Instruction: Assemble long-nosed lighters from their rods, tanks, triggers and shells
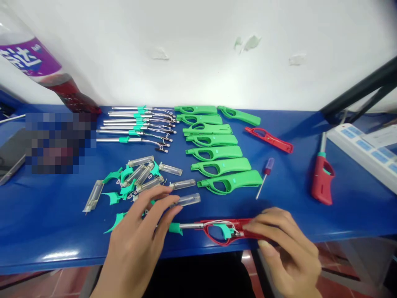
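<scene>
Likely an assembly workshop: blue table [293, 182], rowed green casings [228, 152], metal tubes [108, 140], screwdriver [268, 166]

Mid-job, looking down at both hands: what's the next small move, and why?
Probably bring the clear tank over to the red shell. The left hand is at one end of the tank, the right hand holds the shell, and the green trigger sits in it. No tank shows there, though the right hand hides part of the handle.
</scene>
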`<state>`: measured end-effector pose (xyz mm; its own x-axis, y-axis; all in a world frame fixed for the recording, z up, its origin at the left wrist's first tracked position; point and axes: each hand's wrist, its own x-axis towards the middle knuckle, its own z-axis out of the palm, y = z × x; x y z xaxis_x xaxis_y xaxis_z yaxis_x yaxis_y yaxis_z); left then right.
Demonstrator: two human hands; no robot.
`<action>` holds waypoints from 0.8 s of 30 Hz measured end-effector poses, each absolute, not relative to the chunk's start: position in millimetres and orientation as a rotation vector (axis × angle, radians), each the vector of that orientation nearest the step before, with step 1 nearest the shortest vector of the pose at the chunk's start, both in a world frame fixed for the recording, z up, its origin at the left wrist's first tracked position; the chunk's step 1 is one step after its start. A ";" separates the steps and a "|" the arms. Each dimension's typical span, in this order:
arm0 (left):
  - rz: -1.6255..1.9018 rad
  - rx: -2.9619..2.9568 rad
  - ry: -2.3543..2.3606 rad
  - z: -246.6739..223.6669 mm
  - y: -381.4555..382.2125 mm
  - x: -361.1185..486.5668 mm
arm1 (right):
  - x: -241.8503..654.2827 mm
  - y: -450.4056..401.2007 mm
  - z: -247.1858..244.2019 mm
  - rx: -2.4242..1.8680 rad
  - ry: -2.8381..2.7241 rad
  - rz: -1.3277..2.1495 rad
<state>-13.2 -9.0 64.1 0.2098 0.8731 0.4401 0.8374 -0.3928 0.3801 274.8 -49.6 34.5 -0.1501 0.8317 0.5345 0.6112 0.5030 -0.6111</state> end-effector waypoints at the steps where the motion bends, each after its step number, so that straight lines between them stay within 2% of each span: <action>1: 0.954 2.350 1.675 68.3 -14.8 -10.8 | 271.9 -50.1 37.3 -1.215 -1.859 0.309; 10: 0.835 2.272 1.329 76.9 -42.5 18.4 | 242.4 -54.8 51.9 -1.099 -1.978 0.477; 18: 0.887 2.235 1.856 69.4 -32.8 -40.0 | 261.7 -51.6 32.2 -1.295 -1.677 0.223; 24: 0.698 2.184 2.031 59.9 -33.5 -61.2 | 268.8 -50.4 18.8 -1.315 -1.650 0.130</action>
<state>-61.2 -33.5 59.9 0.0182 0.9620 0.2723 0.9261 -0.1189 0.3582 268.8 -50.4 18.8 0.0704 0.7892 0.6101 0.6839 0.4071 -0.6055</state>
